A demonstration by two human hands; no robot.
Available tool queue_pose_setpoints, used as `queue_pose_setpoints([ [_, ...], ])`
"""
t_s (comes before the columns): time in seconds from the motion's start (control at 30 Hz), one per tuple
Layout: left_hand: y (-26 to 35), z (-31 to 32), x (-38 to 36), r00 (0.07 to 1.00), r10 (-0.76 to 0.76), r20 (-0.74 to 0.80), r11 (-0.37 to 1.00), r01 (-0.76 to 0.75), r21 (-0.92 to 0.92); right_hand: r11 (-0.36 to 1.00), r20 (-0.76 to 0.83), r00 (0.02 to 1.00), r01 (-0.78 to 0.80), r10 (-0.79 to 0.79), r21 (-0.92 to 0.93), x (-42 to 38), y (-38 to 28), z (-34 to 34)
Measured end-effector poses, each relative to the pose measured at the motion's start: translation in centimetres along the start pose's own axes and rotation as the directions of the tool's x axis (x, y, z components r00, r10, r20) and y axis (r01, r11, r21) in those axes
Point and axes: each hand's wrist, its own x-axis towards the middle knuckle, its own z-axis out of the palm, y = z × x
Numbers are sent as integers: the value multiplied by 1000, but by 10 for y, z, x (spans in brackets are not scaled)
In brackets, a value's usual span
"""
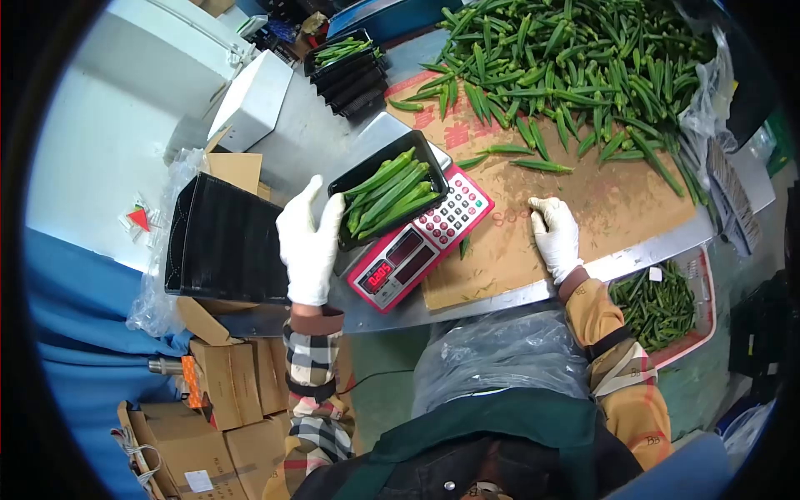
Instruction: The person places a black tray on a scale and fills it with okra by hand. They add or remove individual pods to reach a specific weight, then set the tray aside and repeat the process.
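Observation:
A black tray (347, 185) of green okra pods (390, 193) rests on a red and white digital scale (450, 221), whose lit display (379, 275) seems to read 0.205. Beside the tray's left edge is my white-gloved left hand (307, 242), thumb and fingers apart, the thumb right at the rim. My right hand (555, 237), also gloved, hovers over the cardboard sheet (500, 267) with its fingers curled in and nothing visible in them. A few loose okra pods (540, 166) lie between that hand and the big okra pile (575, 67).
Behind the scale stand stacked black trays (346, 83), the top one with okra. A tall stack of black trays (225, 242) is at the left, near a white box (250, 100). Cardboard boxes (221, 383) sit below. A crate (707, 292) of okra stands under the table's right edge.

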Motion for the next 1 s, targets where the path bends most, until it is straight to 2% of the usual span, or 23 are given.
queue_pose_setpoints([
  [0.03,-13,-7,-6,993,-118,21,989,119,-88,1000,-9,1000,2,-2,15,0,0,1],
  [0.07,-30,-10,-12,961,-256,102,911,275,-308,1000,-7,1000,8,-8,3,0,2,2],
  [0.1,-32,-17,-19,916,-359,182,806,402,-434,1000,-21,1000,22,-21,9,0,1,2],
  [0.17,-50,-25,-27,861,-419,287,715,508,-480,1000,0,1000,8,-8,10,0,3,2],
  [0.27,-39,-29,-29,720,-544,431,527,693,-493,999,-11,1000,20,-20,25,1,3,2],
  [0.4,-43,-21,-25,739,-542,400,538,670,-511,1000,11,1000,2,-2,13,1,4,2],
  [0.53,-36,-6,-11,670,-565,481,537,742,-403,1000,19,1000,-12,12,15,1,1,0],
  [0.57,-31,-3,-8,640,-569,516,591,755,-284,1000,9,1000,-11,11,17,1,0,-1],
  [0.63,-44,21,-9,700,-439,564,719,650,-247,1000,4,1000,-8,7,27,2,0,-1],
  [0.67,-53,27,-6,714,-439,545,768,613,-185,1000,10,1000,-11,10,23,2,0,-1],
  [0.8,-40,51,30,664,-483,570,577,731,-363,997,42,997,-67,66,29,3,-3,-3],
  [0.93,-55,82,98,754,-435,493,590,652,-476,998,26,998,-60,59,15,2,-2,0],
  [0.97,-61,89,117,718,-484,500,533,695,-483,998,28,998,-55,55,1,4,-2,0],
  [1.0,-86,105,136,729,-493,475,523,685,-508,998,38,997,-68,68,-10,4,-2,0],
])
